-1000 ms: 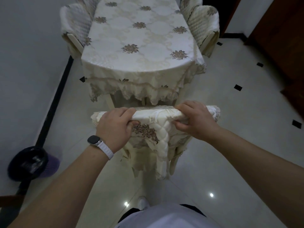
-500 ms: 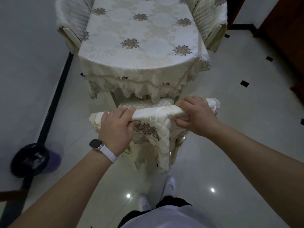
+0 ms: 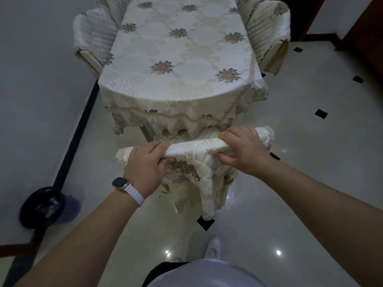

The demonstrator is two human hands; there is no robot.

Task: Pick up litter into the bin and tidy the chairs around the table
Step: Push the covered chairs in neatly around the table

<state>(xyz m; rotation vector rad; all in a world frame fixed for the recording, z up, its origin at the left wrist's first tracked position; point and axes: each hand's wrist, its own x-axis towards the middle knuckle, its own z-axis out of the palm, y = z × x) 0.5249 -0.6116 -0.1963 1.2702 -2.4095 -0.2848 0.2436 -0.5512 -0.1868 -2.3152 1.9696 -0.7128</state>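
**A:** Where do the hands sit?

**B:** I see both on the chair (image 3: 196, 148), on the padded top of its back. The left hand (image 3: 145, 170) wraps the left part of that top, with its fingers curled over the far side and its thumb tucked in on the near side. The right hand (image 3: 244, 150) grips the right part the same way, fingers closed over the cover and thumb pressing from below. Both are clamped tight, and neither holds anything else.

**A:** And the chair against the table?

**B:** The table (image 3: 180, 59) lies straight beyond the hands. I see the seat cushion (image 3: 180, 136) just past the knuckles, its far part under the fringe of the cloth (image 3: 176, 123). The back sits a little askew, with the right hand's end farther out than the left's.

**A:** The bin?

**B:** The bin (image 3: 43, 206) stands on the floor (image 3: 310, 141), well out to the left of the left hand and nearer the body.

**A:** Anything else?

**B:** There is a watch (image 3: 121, 182) on a white strap at the left wrist. The left side chair (image 3: 93, 38) is far beyond the left hand and the right side chair (image 3: 267, 27) far beyond the right, both close against the table. A white shoe (image 3: 213, 247) shows below the right forearm.
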